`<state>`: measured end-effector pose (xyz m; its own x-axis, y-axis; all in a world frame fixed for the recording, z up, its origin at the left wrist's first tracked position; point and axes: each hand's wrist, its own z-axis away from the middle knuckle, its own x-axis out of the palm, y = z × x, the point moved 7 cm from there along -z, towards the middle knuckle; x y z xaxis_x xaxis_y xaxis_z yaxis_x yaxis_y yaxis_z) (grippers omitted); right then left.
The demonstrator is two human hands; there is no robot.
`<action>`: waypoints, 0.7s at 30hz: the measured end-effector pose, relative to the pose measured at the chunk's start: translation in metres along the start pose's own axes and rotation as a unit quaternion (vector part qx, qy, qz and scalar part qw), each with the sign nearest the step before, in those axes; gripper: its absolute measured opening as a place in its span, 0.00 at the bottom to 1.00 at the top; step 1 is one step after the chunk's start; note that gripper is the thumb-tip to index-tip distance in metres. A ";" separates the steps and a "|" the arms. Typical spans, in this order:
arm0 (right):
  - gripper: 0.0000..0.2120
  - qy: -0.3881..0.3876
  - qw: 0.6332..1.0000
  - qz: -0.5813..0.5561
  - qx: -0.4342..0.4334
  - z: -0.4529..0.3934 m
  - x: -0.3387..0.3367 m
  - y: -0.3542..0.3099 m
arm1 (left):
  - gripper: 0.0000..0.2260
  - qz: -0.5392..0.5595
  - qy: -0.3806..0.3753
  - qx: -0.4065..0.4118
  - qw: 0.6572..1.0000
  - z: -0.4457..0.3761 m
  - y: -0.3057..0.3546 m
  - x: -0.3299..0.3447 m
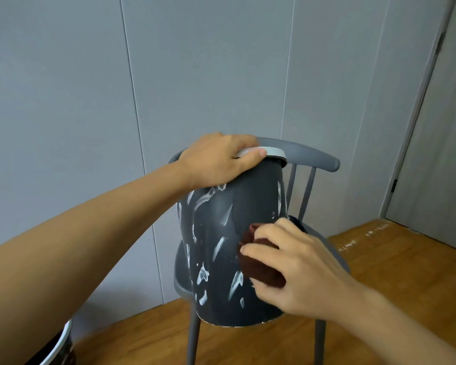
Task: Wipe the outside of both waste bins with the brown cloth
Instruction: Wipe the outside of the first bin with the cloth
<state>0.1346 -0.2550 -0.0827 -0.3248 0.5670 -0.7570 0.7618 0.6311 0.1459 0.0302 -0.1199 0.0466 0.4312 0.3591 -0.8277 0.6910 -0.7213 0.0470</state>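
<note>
Second bin (59, 346) sat low at the left. Left hand (216, 160) had its grip clamped on the rim of the dark bin (221, 233), tilted on the grey chair (311, 155). Right hand (295, 264) pinched the brown cloth (256, 262) against its side. Best bet: press firmly and chase those white smears leftward.

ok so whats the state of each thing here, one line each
dark waste bin: on the chair, white smears on its side
left hand: grips the bin's white rim
right hand: presses the cloth to the bin
brown cloth: bunched
second bin: on the floor
door: closed
</note>
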 end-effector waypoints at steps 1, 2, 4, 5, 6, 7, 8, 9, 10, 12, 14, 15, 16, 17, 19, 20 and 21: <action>0.21 0.015 1.000 -0.001 0.016 -0.006 -0.004 0.007 | 0.14 -0.003 0.002 0.001 1.000 -0.001 0.000 0.000; 0.22 0.038 0.998 -0.002 0.049 -0.013 -0.009 0.019 | 0.15 -0.005 0.003 0.000 1.000 -0.002 0.001 0.001; 0.24 0.088 0.987 0.002 0.134 -0.025 -0.018 0.043 | 0.16 -0.008 0.002 -0.005 1.000 -0.005 -0.002 0.001; 0.24 0.099 0.981 0.006 0.166 -0.026 -0.017 0.049 | 0.17 -0.008 0.001 -0.011 1.000 -0.007 -0.005 0.001; 0.25 0.097 0.978 0.006 0.183 -0.024 -0.012 0.049 | 0.17 -0.007 0.002 -0.017 1.000 -0.008 -0.008 0.002; 0.26 0.087 0.979 -0.001 0.185 -0.019 -0.005 0.042 | 0.17 -0.006 0.003 -0.022 1.000 -0.009 -0.012 0.002; 0.26 0.076 0.982 -0.005 0.170 -0.012 0.001 0.030 | 0.17 -0.006 0.004 -0.026 1.000 -0.009 -0.014 0.003; 0.26 0.062 0.988 -0.004 0.143 -0.004 0.007 0.017 | 0.18 -0.007 0.006 -0.025 1.000 -0.009 -0.015 0.003; 0.26 0.044 0.993 -0.001 0.108 0.004 0.011 0.005 | 0.18 -0.007 0.009 -0.022 1.000 -0.009 -0.014 0.004; 0.24 0.015 0.998 0.015 0.058 0.012 0.017 -0.005 | 0.18 -0.008 0.013 -0.013 1.000 -0.009 -0.012 0.004; 0.22 0.035 0.997 0.016 0.074 0.005 0.011 0.006 | 0.16 -0.006 0.013 -0.008 1.000 -0.009 -0.009 0.003; 0.22 0.059 0.992 0.006 0.108 -0.002 0.004 0.017 | 0.15 -0.003 0.013 -0.006 1.000 -0.010 -0.007 0.004; 0.23 0.082 0.986 -0.002 0.145 -0.008 -0.002 0.028 | 0.15 -0.001 0.014 -0.003 1.000 -0.010 -0.007 0.004; 0.24 0.100 0.980 -0.006 0.174 -0.013 -0.006 0.038 | 0.16 0.000 0.013 -0.002 1.000 -0.011 -0.006 0.005; 0.25 0.097 0.979 -0.005 0.182 -0.016 -0.007 0.042 | 0.17 -0.001 0.011 -0.003 1.000 -0.012 -0.007 0.005; 0.24 0.079 0.985 -0.001 0.151 -0.014 -0.004 0.035 | 0.17 -0.002 0.011 -0.005 1.000 -0.013 -0.008 0.005; 0.24 0.052 0.993 0.005 0.105 -0.008 0.001 0.023 | 0.17 -0.003 0.011 -0.006 1.000 -0.013 -0.009 0.005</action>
<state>0.1473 -0.2354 -0.0744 -0.3644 0.6315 -0.6845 0.8622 0.5065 0.0083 0.0336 -0.1033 0.0494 0.4407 0.3764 -0.8150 0.7005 -0.7119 0.0500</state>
